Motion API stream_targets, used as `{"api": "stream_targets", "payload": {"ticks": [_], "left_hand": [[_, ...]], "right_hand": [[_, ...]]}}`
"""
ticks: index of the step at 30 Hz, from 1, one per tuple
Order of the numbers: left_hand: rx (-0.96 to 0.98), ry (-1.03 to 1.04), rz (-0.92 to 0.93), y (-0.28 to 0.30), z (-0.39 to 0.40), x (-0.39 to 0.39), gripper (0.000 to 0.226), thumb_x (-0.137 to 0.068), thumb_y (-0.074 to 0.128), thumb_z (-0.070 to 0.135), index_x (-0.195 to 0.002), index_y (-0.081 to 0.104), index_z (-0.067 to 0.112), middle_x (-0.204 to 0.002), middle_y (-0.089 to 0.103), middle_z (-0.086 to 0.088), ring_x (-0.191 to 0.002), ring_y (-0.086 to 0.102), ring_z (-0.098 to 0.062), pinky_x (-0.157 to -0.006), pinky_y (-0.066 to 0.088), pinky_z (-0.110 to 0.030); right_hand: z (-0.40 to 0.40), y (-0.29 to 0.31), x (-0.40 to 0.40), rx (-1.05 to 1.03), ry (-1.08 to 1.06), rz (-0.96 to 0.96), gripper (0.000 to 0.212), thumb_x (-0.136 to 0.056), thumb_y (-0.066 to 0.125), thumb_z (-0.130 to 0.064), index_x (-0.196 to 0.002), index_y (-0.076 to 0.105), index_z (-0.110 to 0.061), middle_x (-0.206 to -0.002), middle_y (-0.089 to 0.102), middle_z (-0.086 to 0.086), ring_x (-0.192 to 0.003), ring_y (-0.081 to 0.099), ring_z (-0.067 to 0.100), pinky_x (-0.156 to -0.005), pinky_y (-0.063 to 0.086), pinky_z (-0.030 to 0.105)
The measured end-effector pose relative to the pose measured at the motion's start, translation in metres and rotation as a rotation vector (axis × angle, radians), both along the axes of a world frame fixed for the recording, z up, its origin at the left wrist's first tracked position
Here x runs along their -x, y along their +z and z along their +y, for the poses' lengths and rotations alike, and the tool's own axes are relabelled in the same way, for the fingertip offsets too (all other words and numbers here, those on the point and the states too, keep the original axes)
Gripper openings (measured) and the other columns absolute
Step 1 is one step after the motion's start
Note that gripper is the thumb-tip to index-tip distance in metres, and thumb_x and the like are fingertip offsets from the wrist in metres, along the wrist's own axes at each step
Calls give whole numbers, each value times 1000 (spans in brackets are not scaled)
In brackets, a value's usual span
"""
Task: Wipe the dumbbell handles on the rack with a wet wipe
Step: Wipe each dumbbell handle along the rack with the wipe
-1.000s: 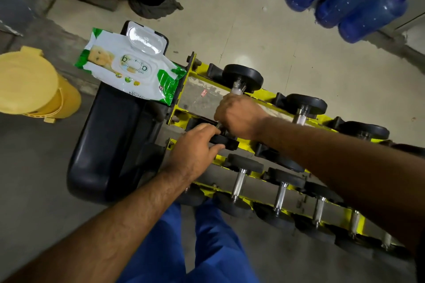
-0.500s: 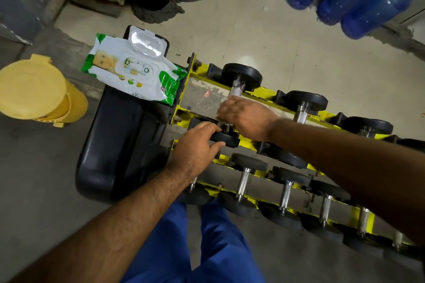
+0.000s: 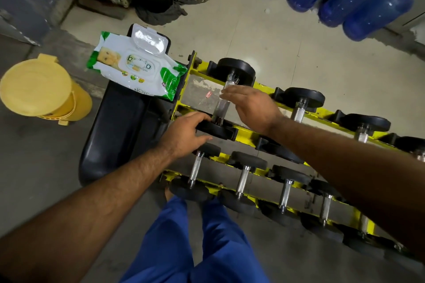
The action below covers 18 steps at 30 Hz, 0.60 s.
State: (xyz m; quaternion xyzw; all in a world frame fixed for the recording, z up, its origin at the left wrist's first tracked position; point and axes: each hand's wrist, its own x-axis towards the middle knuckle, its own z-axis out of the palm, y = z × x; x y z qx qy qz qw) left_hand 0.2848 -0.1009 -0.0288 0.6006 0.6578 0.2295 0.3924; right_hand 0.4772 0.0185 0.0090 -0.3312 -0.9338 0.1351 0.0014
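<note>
The left hand (image 3: 186,135) is gripping the near weight plate of the first dumbbell (image 3: 220,108) on the yellow rack (image 3: 243,136). The right hand (image 3: 251,108) is hovering just beside its chrome handle, fingers (image 3: 232,92) relaxed and holding nothing visible.

Both forearms reach forward; left hand (image 3: 186,136) fingers curl downward, right hand (image 3: 252,108) fingers extended, palm down.

My yellow rack (image 3: 247,136) with black dumbbells (image 3: 238,181) across two tiers, black bench (image 3: 119,135) beside it, wet wipes pack (image 3: 135,71) on its pad
</note>
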Motion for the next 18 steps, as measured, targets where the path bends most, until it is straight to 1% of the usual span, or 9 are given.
{"api": "stream_targets", "payload": {"ticks": [2,4,8,13,16,18], "left_hand": [[5,15,2,-4,0,1,49,-80,80,20,-125,62,17,-122,62,4,-109,56,-11,-95,48,-28],[4,37,7,-10,1,-1,47,-80,79,17,-124,62,17,-120,63,4,-110,58,-14,-96,50,-34],[13,55,-9,-22,3,-6,43,-79,80,19,-119,63,17,-114,64,4,-106,60,-17,-91,53,-41],[-1,42,1,-27,3,-6,38,-78,80,18,-112,63,19,-108,63,6,-103,59,-16,-89,53,-43],[-36,52,-1,-27,3,-7,33,-76,81,18,-105,66,22,-101,64,9,-97,60,-15,-84,55,-43],[-52,34,25,-28,3,-8,32,-77,80,18,-105,66,22,-101,65,8,-94,61,-15,-81,55,-42]], "right_hand": [[-3,-1,-2,-26,-6,30,49,-88,49,10,-129,64,-11,-134,63,9,-129,55,27,-106,47,46],[-5,-2,-3,-40,-18,53,48,-88,49,10,-129,65,-10,-133,63,9,-129,55,28,-107,46,47],[-12,0,-4,-48,-66,74,49,-88,45,6,-130,64,-12,-135,62,6,-130,54,24,-109,45,42],[-17,5,-5,-42,-161,92,46,-90,47,5,-129,65,-13,-135,62,5,-127,56,23,-104,47,37],[-21,7,-4,-35,-199,104,45,-91,47,4,-128,66,-13,-134,63,5,-125,57,23,-103,48,38],[-22,6,-3,-34,-209,111,45,-92,46,4,-128,66,-13,-134,63,5,-126,57,22,-103,48,38]]}}
